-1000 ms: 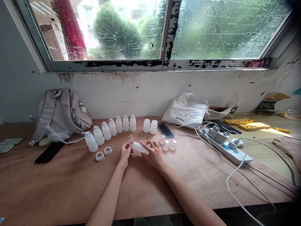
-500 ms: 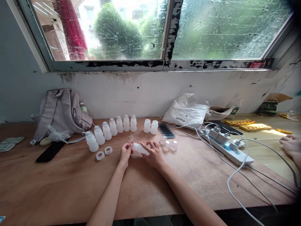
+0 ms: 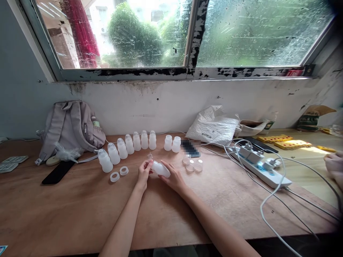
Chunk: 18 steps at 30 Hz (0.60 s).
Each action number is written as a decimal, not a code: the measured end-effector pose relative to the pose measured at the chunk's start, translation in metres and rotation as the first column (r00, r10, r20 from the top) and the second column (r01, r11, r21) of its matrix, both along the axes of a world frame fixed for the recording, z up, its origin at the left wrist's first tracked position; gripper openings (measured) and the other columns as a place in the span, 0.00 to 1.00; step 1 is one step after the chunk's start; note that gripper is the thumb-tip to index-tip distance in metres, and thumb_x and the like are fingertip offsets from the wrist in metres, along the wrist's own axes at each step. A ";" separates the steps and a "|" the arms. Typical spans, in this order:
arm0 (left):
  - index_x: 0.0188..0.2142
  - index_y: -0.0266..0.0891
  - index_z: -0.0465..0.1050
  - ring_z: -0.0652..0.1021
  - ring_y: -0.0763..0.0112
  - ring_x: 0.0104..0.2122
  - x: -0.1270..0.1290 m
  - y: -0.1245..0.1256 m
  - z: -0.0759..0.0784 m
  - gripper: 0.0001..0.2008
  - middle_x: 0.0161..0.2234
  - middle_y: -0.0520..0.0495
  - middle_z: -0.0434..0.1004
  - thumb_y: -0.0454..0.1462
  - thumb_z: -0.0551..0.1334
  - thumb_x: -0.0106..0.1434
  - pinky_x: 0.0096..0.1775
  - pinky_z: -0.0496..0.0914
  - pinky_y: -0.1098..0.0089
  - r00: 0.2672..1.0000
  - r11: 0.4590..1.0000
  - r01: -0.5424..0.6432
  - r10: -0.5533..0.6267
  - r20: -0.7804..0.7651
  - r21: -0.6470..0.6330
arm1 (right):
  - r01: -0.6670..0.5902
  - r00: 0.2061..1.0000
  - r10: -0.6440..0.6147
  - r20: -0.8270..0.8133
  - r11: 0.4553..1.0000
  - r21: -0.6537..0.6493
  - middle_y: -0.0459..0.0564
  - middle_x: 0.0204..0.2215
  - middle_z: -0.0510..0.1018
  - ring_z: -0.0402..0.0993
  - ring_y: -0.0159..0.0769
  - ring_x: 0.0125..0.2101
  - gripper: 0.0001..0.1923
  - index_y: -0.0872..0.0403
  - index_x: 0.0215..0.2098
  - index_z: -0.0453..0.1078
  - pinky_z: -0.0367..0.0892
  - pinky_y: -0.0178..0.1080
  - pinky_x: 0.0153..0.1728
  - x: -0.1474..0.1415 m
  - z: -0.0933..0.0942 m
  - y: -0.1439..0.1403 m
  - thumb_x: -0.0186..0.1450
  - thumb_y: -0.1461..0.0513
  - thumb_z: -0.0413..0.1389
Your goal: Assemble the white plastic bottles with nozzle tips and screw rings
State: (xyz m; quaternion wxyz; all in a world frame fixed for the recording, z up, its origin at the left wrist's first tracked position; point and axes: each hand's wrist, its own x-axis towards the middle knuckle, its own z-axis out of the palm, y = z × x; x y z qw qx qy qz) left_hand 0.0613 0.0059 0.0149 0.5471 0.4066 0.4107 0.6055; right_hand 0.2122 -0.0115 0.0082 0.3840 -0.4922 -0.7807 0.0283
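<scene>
My right hand [image 3: 174,177] holds a small white plastic bottle [image 3: 161,169] lying on its side just above the wooden table [image 3: 80,210]. My left hand [image 3: 144,172] pinches at the bottle's mouth end, fingers closed on it; whether they hold a small part there I cannot tell. A tiny clear piece [image 3: 150,155] lies on the table just behind the hands. A curved row of several white bottles [image 3: 125,149] stands behind, with two open bottles [image 3: 172,143] to the right. Two white rings [image 3: 119,174] lie left of my hands, clear discs [image 3: 193,165] to the right.
A grey backpack [image 3: 69,126] leans at the wall on the left, a black phone [image 3: 57,172] before it. A white bag [image 3: 213,128] and a power strip [image 3: 261,166] with trailing cables lie to the right. Another person's hand [image 3: 334,167] rests at the far right edge.
My right hand's fingers have closed in around the bottle instead of spreading over it. The other person's hand at the right has drawn back toward the frame edge.
</scene>
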 end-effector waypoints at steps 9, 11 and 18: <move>0.36 0.38 0.62 0.75 0.72 0.31 -0.002 0.003 0.000 0.17 0.33 0.47 0.74 0.40 0.64 0.47 0.34 0.66 0.72 0.979 0.999 0.000 0.008 0.204 -0.039 | -0.136 0.955 0.068 -0.289 0.965 -0.224 0.49 0.36 0.74 0.70 0.38 0.36 0.20 0.52 0.41 0.62 0.64 0.38 0.36 -0.004 0.002 -0.002 0.52 0.55 0.57; 0.37 0.39 0.60 0.75 0.70 0.32 -0.003 0.004 0.000 0.20 0.33 0.46 0.74 0.39 0.65 0.46 0.35 0.66 0.71 0.975 0.999 0.018 -0.009 0.222 -0.039 | -0.156 0.940 0.064 -0.334 0.953 -0.258 0.49 0.34 0.74 0.71 0.37 0.34 0.19 0.52 0.40 0.63 0.65 0.38 0.35 -0.004 0.001 -0.002 0.52 0.55 0.57; 0.39 0.38 0.60 0.75 0.72 0.29 0.001 -0.002 0.004 0.24 0.32 0.45 0.73 0.42 0.67 0.45 0.34 0.66 0.71 0.981 0.991 0.087 -0.068 0.183 -0.099 | -0.211 0.858 0.007 -0.514 0.917 -0.339 0.48 0.31 0.75 0.71 0.37 0.31 0.20 0.53 0.37 0.65 0.65 0.37 0.32 -0.010 0.005 -0.005 0.49 0.53 0.58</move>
